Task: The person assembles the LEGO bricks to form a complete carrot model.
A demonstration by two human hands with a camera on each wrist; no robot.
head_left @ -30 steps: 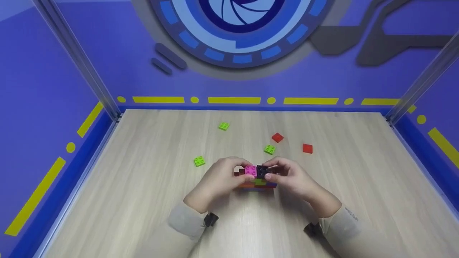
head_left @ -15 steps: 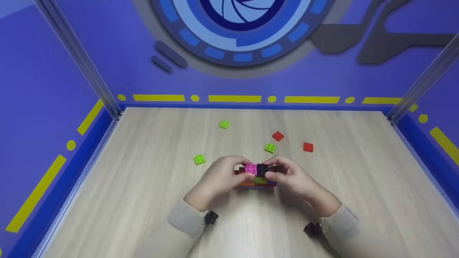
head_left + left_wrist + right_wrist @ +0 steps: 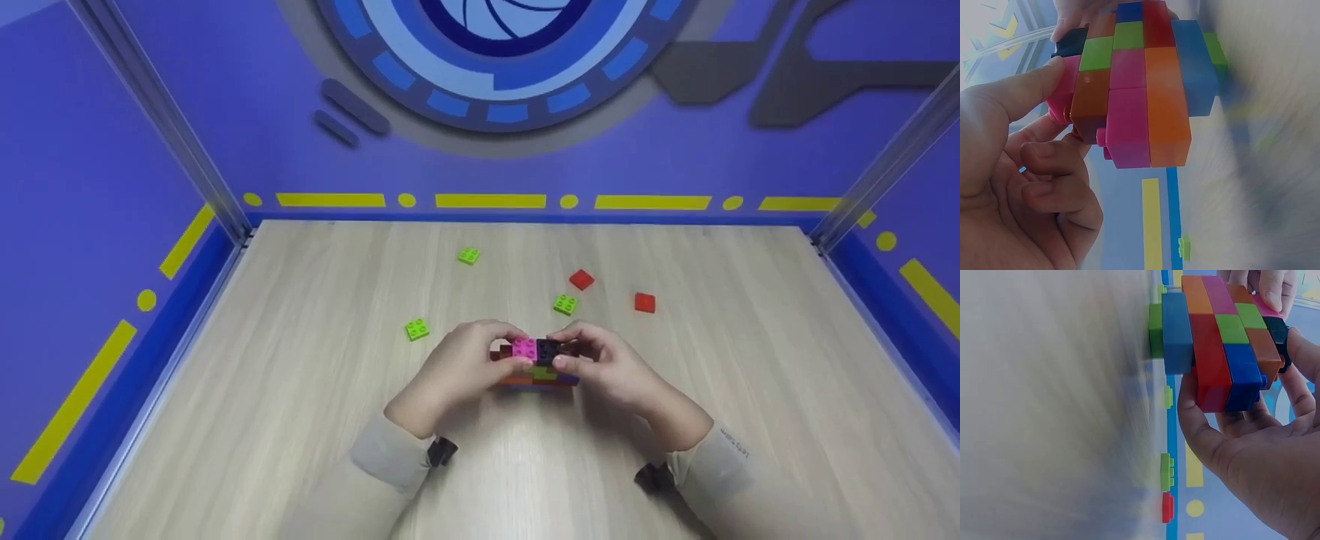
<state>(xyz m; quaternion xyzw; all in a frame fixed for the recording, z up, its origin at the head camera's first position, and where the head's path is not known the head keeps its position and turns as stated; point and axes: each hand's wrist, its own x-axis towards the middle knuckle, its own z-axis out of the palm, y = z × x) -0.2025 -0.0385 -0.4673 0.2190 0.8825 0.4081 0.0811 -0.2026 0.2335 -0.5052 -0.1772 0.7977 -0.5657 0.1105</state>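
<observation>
A stack of toy building bricks (image 3: 1129, 67) stands upright on the table, its layers blue, orange, red, pink, green and brown, with a green brick (image 3: 1156, 331) at the bottom. Side by side on top are a pink brick (image 3: 524, 349) and a black brick (image 3: 548, 351). My left hand (image 3: 466, 361) pinches the pink brick between thumb and fingers, its other fingers curled beside the stack. With thumb and index finger my right hand (image 3: 613, 369) pinches the black brick. In the right wrist view, its other fingers reach behind and under the stack's right end.
Loose green bricks (image 3: 417, 329) lie beyond the hands at left, at the back and in the middle. Two red bricks (image 3: 644, 302) lie behind the right hand. Blue printed walls (image 3: 345, 165) enclose the wooden table (image 3: 315, 300) at back and sides.
The head view has tilted slightly, so the whole scene sits a little higher in the picture. Both hands keep their hold on the same two bricks.
</observation>
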